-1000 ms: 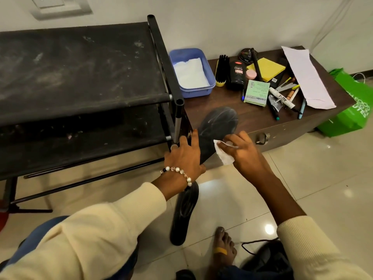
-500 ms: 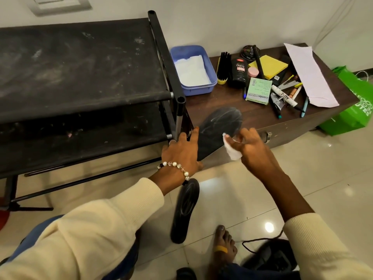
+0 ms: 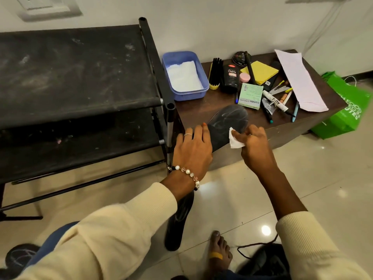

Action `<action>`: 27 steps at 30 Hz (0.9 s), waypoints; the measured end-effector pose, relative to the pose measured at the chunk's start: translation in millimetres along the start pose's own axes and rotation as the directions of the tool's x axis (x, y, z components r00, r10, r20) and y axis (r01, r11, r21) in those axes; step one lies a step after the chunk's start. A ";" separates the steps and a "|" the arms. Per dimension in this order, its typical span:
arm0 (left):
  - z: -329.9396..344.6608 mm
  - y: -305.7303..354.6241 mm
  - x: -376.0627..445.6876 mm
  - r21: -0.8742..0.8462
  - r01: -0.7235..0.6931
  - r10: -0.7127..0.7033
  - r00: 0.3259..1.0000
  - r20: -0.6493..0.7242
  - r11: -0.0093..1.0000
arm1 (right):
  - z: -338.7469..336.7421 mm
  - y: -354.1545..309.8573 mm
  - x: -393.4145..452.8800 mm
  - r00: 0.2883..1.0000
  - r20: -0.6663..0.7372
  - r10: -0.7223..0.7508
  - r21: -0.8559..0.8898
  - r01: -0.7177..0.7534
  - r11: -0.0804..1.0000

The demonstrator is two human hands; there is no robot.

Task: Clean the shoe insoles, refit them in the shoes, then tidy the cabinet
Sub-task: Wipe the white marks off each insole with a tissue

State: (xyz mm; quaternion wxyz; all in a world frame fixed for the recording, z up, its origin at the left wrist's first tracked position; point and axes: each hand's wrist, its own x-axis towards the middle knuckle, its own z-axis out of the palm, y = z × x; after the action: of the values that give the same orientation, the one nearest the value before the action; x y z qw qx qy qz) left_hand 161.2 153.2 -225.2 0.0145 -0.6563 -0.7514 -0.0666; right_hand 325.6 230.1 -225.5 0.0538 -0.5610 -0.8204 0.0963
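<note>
At the far left we see the black shoe rack (image 3: 76, 77), its two dusty fabric shelves standing against the wall. Just right of its front post, our left arm, in a cream sleeve, reaches forward and up, a bead bracelet (image 3: 186, 174) at the wrist; the left hand (image 3: 192, 150) lies back-up with its fingers wrapped over the left edge of the dark insole (image 3: 228, 123), gripping it. The insole slants upward and away from us, its chalky toe end over the front edge of the brown desk (image 3: 212, 104). Below the left wrist a second black insole (image 3: 177, 221) rests on the tiled floor. Our right arm comes in from the lower right, the wrist bent down, and the right hand (image 3: 255, 146) pinches a small white wipe (image 3: 235, 138) with curled fingers, pressing it to the right side of the held insole. Farther back on the desk sit a blue tub (image 3: 203, 77) lined with white paper, a black polish bottle (image 3: 230, 77), a yellow pad (image 3: 260, 71) and scattered pens. A green bag (image 3: 347, 110) stands on the floor beyond the desk's right end.
</note>
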 end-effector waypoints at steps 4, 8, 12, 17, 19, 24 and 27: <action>10.6 -5.5 12.1 -0.010 -0.033 0.034 0.989 0.145 0.999 | 2.3 0.5 0.7 0.998 0.021 0.058 0.043 -0.059 0.997; 6.5 -1.5 2.6 0.088 -0.070 0.071 0.997 -0.006 0.994 | 3.8 -8.0 -3.1 1.000 0.006 0.017 -0.045 -0.017 0.999; 10.1 7.8 -9.9 0.110 -0.131 0.144 0.983 -0.116 0.985 | 0.3 -24.5 -1.7 0.996 0.012 -0.090 -0.062 0.091 0.994; 5.3 18.9 -19.6 0.140 -0.134 0.129 0.991 0.044 0.981 | -3.6 -11.1 -0.7 0.991 0.027 -0.128 -0.044 0.130 0.991; 4.4 20.3 -23.1 0.163 -0.137 0.124 0.989 0.085 0.977 | -7.1 0.9 0.2 1.000 -0.015 0.006 -0.080 -0.007 0.997; 3.8 20.7 -25.6 0.151 -0.134 0.115 0.985 0.126 0.979 | -3.0 -28.3 -3.2 0.992 0.011 -0.122 -0.180 0.122 0.976; 2.6 20.2 -24.6 0.140 -0.138 0.123 0.986 0.115 0.980 | 1.6 -29.9 2.3 0.981 -0.041 -0.192 -0.083 0.188 0.979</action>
State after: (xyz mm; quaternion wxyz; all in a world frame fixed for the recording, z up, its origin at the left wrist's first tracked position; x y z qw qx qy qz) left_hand 184.7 131.9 -228.8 0.0276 -0.7039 -0.7093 0.0253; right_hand 297.3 221.6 -220.5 0.0608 -0.4841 -0.8717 0.0446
